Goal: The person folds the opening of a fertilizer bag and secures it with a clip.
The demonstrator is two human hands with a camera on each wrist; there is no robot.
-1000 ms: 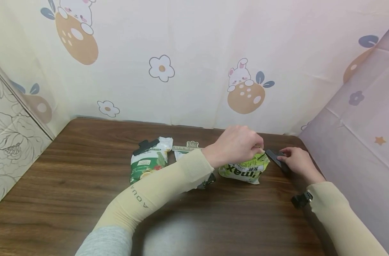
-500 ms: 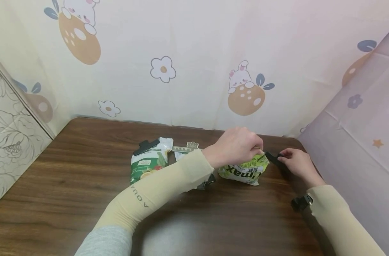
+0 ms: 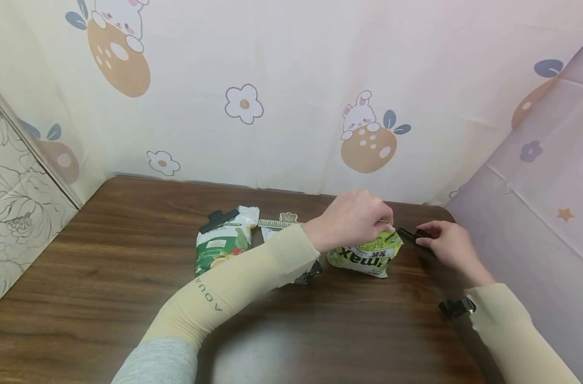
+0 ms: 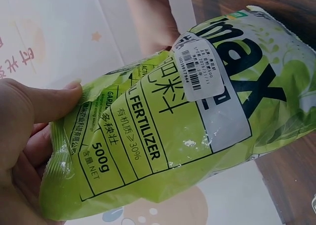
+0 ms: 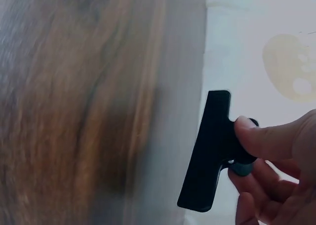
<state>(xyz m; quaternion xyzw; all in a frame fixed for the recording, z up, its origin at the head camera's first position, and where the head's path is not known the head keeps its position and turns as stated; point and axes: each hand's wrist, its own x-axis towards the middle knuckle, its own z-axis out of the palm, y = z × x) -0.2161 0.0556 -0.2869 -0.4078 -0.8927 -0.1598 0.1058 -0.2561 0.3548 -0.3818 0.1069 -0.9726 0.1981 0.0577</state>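
Note:
My left hand (image 3: 351,221) pinches the crimped top edge of a green fertilizer bag (image 4: 148,141), its label reading 500g; the thumb shows on the near face in the left wrist view. The bag's base rests on the wooden table. To the right of it, my right hand (image 3: 452,245) holds a black bag clip (image 5: 205,156) by its handles, between thumb and fingers. The clip's long bar points toward the bag's top corner, close to it in the head view. Whether the clip's jaws stand apart cannot be made out.
A green and white bag (image 3: 219,245) with a black clip (image 3: 218,220) on its top lies to the left. Beside it, another bag with a pale decorated clip (image 3: 279,221) is mostly hidden by my left sleeve (image 3: 253,277). Patterned cloth (image 3: 291,80) hangs behind the table (image 3: 128,298).
My right hand has turned the black clip and lifted it slightly, so its bar now looks narrower. My left hand and the fertilizer bag have stayed nearly in place.

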